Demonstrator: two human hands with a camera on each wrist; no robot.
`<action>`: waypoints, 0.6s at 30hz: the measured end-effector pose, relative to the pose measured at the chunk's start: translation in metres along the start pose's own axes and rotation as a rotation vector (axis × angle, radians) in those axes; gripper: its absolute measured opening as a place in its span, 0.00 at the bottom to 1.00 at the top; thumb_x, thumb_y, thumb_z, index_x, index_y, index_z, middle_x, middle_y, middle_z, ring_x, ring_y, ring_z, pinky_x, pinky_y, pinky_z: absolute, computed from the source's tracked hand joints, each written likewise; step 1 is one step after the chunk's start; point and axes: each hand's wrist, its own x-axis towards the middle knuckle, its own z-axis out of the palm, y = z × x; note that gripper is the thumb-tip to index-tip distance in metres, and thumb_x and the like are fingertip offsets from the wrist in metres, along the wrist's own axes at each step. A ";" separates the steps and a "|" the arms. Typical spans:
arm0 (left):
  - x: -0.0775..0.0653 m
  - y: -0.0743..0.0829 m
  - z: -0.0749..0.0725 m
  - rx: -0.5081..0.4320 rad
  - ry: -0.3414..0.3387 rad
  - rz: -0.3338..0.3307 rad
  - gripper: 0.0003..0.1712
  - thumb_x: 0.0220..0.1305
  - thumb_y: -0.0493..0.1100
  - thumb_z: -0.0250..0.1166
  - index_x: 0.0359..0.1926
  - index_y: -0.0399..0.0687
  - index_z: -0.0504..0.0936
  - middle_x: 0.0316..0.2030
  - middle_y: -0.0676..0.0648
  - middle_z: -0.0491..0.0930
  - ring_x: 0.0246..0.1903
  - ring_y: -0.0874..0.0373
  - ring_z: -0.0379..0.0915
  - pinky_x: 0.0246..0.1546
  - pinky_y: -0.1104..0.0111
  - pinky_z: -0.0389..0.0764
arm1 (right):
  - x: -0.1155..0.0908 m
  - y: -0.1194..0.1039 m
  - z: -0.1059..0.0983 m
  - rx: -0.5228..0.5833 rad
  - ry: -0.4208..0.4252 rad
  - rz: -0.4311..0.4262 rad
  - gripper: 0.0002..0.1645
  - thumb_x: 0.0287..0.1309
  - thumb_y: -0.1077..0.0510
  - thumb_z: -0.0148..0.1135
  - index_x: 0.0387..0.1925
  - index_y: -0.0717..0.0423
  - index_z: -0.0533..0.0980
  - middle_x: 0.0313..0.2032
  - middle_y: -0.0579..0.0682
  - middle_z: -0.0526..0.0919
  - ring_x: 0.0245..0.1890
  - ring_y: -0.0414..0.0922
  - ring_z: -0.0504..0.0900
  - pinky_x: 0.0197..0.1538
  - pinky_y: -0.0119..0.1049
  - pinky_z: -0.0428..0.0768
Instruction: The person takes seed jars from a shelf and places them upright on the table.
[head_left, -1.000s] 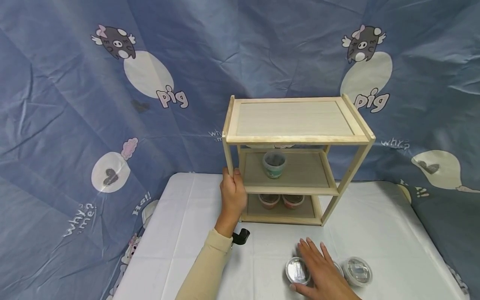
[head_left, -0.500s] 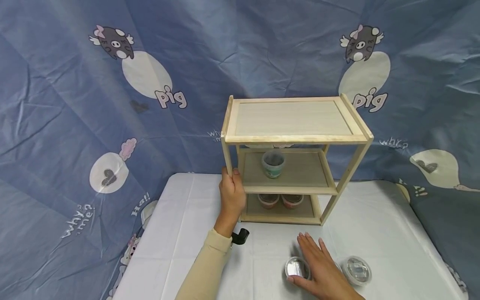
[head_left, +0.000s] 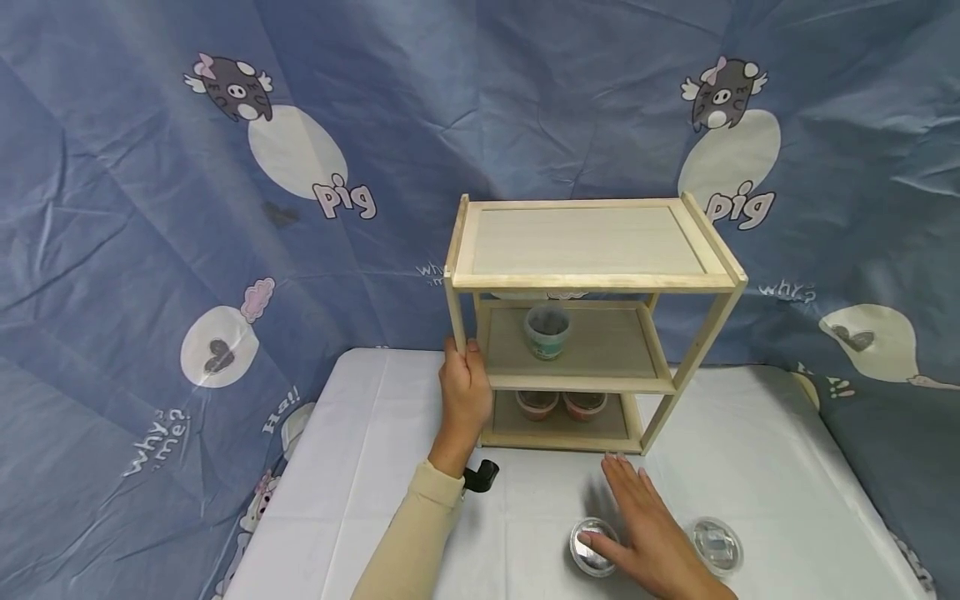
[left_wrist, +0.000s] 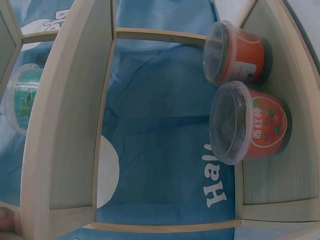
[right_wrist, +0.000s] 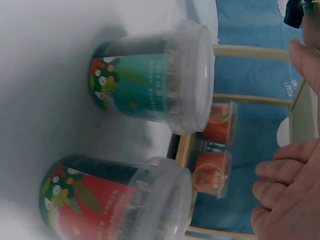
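My left hand [head_left: 465, 392] grips the left front post of a small wooden shelf [head_left: 588, 242]. My right hand [head_left: 648, 533] hovers above the table with its fingers extended, holding nothing. Beneath its thumb stands a clear-lidded tub [head_left: 592, 547], and a second lidded tub [head_left: 716, 547] is to its right. In the right wrist view, a tub with a green label [right_wrist: 145, 85] and one with a red label [right_wrist: 95, 200] stand near the hand. A green tub [head_left: 547, 337] occupies the middle shelf. Two red tubs [left_wrist: 257, 122] sit side by side on the bottom shelf.
A white cloth [head_left: 390, 467] covers the table. Blue printed fabric [head_left: 375, 100] hangs behind the shelf and along the sides. The shelf's top board and right post [head_left: 701, 346] bound the space around the middle tier. A black wrist device [head_left: 482, 476] is on the left wrist.
My right hand has moved forward and slightly right, hiding the tub edge that showed beside the rightmost tub. My left hand stays on the post.
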 end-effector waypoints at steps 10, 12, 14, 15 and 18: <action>0.000 0.001 0.001 0.006 0.005 0.000 0.16 0.77 0.50 0.42 0.38 0.43 0.65 0.18 0.50 0.59 0.15 0.58 0.54 0.15 0.65 0.60 | 0.002 -0.003 -0.005 0.050 -0.016 0.073 0.59 0.52 0.29 0.63 0.75 0.49 0.48 0.73 0.52 0.52 0.73 0.53 0.48 0.66 0.20 0.33; 0.000 0.001 0.001 0.011 0.009 0.001 0.16 0.77 0.50 0.42 0.38 0.43 0.65 0.18 0.50 0.59 0.15 0.57 0.54 0.15 0.65 0.60 | 0.002 -0.003 -0.005 0.047 -0.023 0.081 0.59 0.52 0.28 0.62 0.75 0.48 0.48 0.73 0.51 0.52 0.73 0.53 0.48 0.66 0.20 0.33; 0.001 0.001 0.000 0.021 0.015 0.003 0.16 0.77 0.50 0.42 0.38 0.43 0.66 0.18 0.50 0.60 0.16 0.57 0.55 0.16 0.65 0.60 | 0.003 -0.004 -0.006 0.049 -0.032 0.088 0.60 0.51 0.27 0.61 0.75 0.47 0.47 0.74 0.50 0.50 0.73 0.53 0.48 0.66 0.19 0.33; 0.001 0.001 0.000 0.024 0.016 0.003 0.16 0.77 0.50 0.42 0.38 0.43 0.66 0.18 0.50 0.60 0.16 0.58 0.55 0.16 0.65 0.60 | 0.004 -0.004 -0.006 0.049 -0.034 0.088 0.60 0.51 0.27 0.61 0.75 0.47 0.46 0.74 0.50 0.50 0.73 0.53 0.48 0.65 0.19 0.33; 0.001 0.001 -0.001 0.036 0.019 0.004 0.16 0.77 0.50 0.42 0.38 0.43 0.66 0.18 0.50 0.60 0.16 0.57 0.55 0.16 0.64 0.61 | 0.005 -0.005 -0.008 0.053 -0.035 0.093 0.61 0.51 0.27 0.61 0.75 0.47 0.46 0.74 0.50 0.50 0.73 0.54 0.50 0.67 0.21 0.34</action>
